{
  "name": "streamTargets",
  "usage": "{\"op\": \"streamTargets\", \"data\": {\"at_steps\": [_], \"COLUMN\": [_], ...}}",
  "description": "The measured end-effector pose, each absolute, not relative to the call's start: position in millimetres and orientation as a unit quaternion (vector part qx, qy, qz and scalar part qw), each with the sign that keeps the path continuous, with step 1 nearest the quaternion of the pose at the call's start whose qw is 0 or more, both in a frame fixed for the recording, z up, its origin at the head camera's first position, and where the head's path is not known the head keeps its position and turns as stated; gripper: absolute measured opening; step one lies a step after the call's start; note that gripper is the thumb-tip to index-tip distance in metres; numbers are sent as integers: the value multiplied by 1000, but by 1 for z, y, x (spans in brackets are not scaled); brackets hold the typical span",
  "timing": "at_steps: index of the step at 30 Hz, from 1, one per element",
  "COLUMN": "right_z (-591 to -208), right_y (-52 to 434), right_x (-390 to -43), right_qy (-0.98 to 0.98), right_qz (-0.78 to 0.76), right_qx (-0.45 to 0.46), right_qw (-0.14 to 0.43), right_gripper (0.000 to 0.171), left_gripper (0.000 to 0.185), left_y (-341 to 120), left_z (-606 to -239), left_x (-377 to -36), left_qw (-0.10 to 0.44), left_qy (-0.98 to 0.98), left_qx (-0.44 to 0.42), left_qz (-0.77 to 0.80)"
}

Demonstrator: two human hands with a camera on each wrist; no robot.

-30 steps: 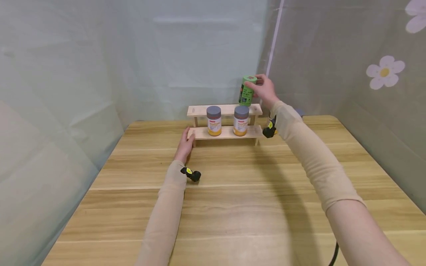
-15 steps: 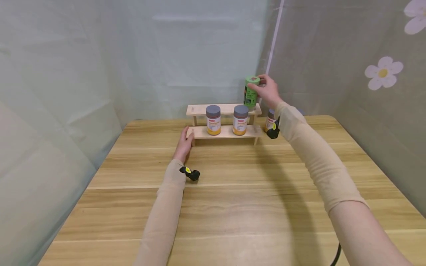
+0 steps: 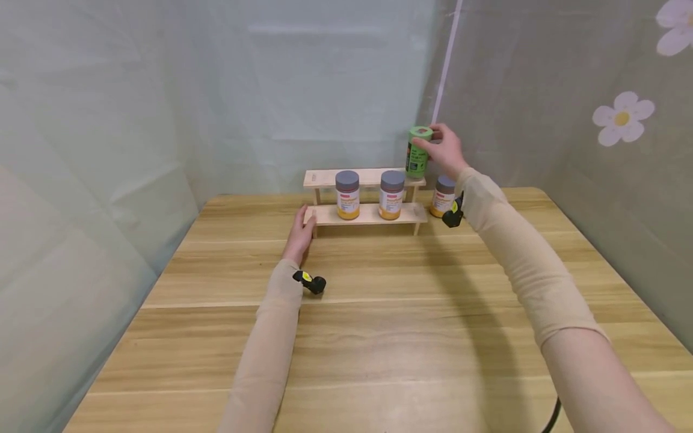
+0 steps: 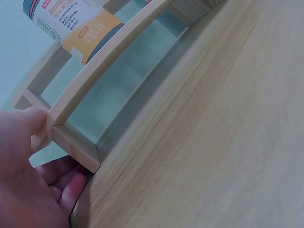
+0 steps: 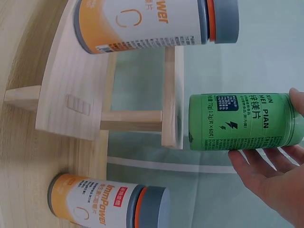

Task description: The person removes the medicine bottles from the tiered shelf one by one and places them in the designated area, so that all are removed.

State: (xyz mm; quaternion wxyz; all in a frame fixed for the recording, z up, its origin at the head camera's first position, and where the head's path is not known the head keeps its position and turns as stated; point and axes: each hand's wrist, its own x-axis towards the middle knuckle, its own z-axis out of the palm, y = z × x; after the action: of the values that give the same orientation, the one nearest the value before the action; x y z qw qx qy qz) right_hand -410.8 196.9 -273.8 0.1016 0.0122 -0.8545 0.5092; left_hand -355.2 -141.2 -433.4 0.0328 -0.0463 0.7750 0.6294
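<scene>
My right hand point(image 3: 444, 149) grips a green bottle point(image 3: 418, 153) point(image 5: 242, 122) near its cap, upright at the right end of the top shelf of a small two-tier wooden rack point(image 3: 325, 178) point(image 5: 71, 102); whether it touches the shelf I cannot tell. Two grey-capped orange and white bottles point(image 3: 348, 195) point(image 3: 391, 195) stand on the lower shelf. A third such bottle point(image 3: 444, 195) point(image 5: 104, 204) stands on the table right of the rack. My left hand point(image 3: 300, 233) point(image 4: 28, 190) rests against the rack's lower left corner, fingers on the table beside its post.
The rack stands at the far edge of a wooden table point(image 3: 379, 325), close to a pale curtain wall. A grey wall with flower stickers point(image 3: 621, 118) runs along the right. A black cable point(image 3: 549, 415) hangs at the near right edge.
My right hand has carried the green bottle to the right, from above the right shelf bottle to the rack's right end. The third bottle has come into view. The left hand has stayed put.
</scene>
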Motion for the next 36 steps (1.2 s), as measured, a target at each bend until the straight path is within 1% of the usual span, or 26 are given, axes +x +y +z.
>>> {"op": "streamTargets", "data": {"at_steps": [12,20,29,36], "right_z": [-277,-278,-276,-273], "right_y": [210,219,230,236], "right_x": [-407,-402,-399,-394], "right_qy": [-863,-860,-864,-860], "right_qz": [493,498,492,498], "right_qx": [28,16,2,4], "right_qw": [107,107,108,115], "right_gripper": [61,60,62,63], "left_gripper": [59,59,59,59], "left_y": [-138,-138,-138,-139], "left_z": [-431,-431,-432,-432], "left_x": [-352,-352,-353,-354], "left_qw": [30,34,18,22], "left_qy": [774,775,784,787], "left_qx": [-44,-44,-36,-38], "left_qz": [631,629,620,615]}}
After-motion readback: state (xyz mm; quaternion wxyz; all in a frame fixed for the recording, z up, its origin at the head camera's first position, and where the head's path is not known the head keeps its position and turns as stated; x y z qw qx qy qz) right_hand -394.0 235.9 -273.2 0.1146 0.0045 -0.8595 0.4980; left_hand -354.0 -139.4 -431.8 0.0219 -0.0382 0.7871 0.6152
